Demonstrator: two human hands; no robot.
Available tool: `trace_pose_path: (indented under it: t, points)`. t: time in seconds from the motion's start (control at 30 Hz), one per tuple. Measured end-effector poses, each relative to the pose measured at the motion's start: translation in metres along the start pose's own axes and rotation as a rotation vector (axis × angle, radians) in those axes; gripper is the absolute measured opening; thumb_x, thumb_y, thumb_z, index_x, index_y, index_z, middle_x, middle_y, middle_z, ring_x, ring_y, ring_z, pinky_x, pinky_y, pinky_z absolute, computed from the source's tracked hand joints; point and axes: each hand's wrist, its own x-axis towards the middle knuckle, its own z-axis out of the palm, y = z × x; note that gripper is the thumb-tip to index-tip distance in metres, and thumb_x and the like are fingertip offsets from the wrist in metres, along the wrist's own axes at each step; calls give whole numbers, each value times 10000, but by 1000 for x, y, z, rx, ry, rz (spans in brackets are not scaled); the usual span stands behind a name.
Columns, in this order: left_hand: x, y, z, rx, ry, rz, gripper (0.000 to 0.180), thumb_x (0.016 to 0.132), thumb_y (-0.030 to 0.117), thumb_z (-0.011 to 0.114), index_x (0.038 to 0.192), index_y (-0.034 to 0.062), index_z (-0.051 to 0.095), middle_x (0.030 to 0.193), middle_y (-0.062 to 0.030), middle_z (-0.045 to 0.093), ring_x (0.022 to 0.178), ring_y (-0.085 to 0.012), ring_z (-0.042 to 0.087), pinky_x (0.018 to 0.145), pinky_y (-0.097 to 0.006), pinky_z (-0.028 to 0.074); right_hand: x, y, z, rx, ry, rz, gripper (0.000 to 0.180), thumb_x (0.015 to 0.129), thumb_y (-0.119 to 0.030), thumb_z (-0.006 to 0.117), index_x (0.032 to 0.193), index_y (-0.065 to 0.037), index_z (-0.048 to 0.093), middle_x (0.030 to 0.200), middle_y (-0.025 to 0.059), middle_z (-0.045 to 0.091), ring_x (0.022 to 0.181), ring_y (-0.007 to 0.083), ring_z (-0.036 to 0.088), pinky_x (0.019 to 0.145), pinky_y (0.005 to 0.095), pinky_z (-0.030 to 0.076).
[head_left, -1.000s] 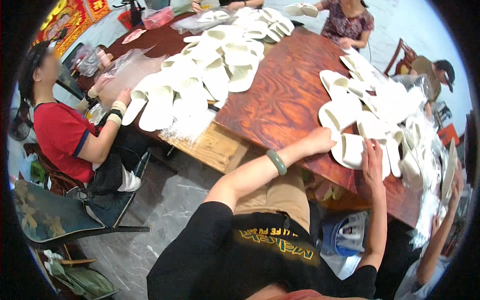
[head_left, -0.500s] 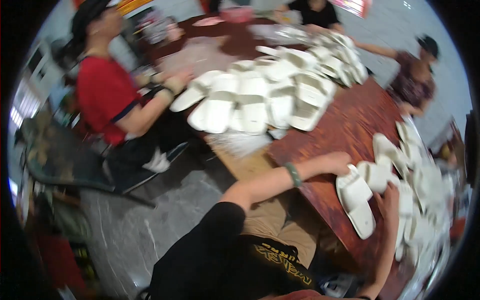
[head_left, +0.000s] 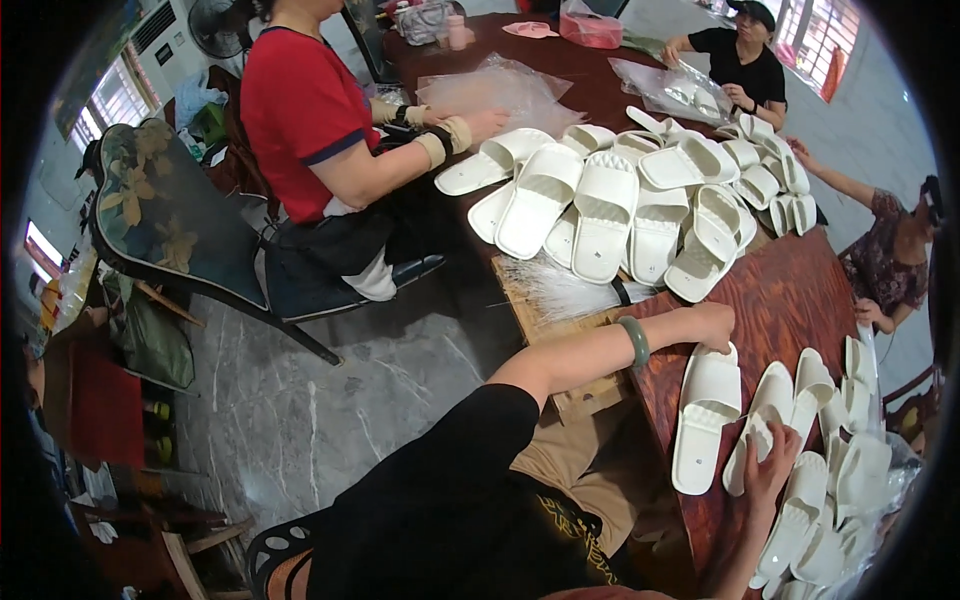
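Note:
Two white slide slippers lie side by side on the reddish-brown wooden table in front of me. My left hand (head_left: 712, 325), below a green bangle, has its fingers closed at the far end of the left slipper (head_left: 703, 440). My right hand (head_left: 772, 462) has its fingers bent around the near part of the right slipper (head_left: 768, 405); its fingertips are partly hidden. Beside my right hand, several more white slippers (head_left: 800, 505) lie along the table's right edge, some in clear plastic.
A big heap of white slippers (head_left: 605, 215) covers the table (head_left: 790, 285) ahead. At the left sits a person in red (head_left: 310, 110) handling clear plastic bags (head_left: 495, 90). Two other people sit at the far side and right. A dark floral chair (head_left: 180, 215) stands at left.
The slipper at my left hand has turned straighter. The right slipper now lies beside it, with my right hand on it. My view has shifted, showing the scene more sharply.

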Motion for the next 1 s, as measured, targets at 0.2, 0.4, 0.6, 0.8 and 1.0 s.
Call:
trace_pose_path:
  t: [0.2, 0.4, 0.6, 0.8, 1.0]
  points:
    - [19, 32, 21, -13, -86, 108, 279, 616, 273, 708, 750, 29, 684, 770, -136, 666, 756, -288, 647, 674, -393, 501, -14, 49, 8, -245, 84, 101, 677, 777, -139, 637, 1364, -28, 321, 1268, 249, 398, 1207, 390, 345, 1021, 440, 275]
    - [50, 49, 23, -124, -178, 386, 285, 713, 265, 619, 876, 41, 686, 802, -153, 666, 714, -248, 643, 643, -386, 494, -22, 58, 11, -72, 184, 210, 542, 805, -33, 547, 1316, 28, 377, 1300, 205, 447, 1199, 320, 430, 1017, 376, 314]
    - [49, 13, 9, -208, -307, 262, 206, 730, 206, 676, 810, 16, 687, 737, -74, 663, 665, -122, 600, 609, -302, 492, -3, -8, -5, -22, -64, 290, 533, 767, -52, 576, 1262, 19, 392, 1173, 227, 479, 1056, 354, 477, 936, 389, 370]
    - [81, 32, 31, -123, -174, 513, 336, 625, 315, 725, 801, 31, 691, 781, -144, 664, 710, -256, 632, 647, -376, 493, -5, 57, 4, 269, -30, 243, 655, 747, 23, 478, 1374, 11, 291, 1417, 176, 310, 1337, 280, 260, 1100, 343, 179]
    - [71, 21, 41, -233, -157, 275, 284, 620, 283, 745, 745, 34, 694, 716, -103, 664, 658, -219, 631, 602, -346, 490, -15, 43, 17, 12, -86, 201, 619, 792, -132, 441, 1377, 4, 290, 1409, 183, 300, 1312, 342, 257, 1089, 426, 181]
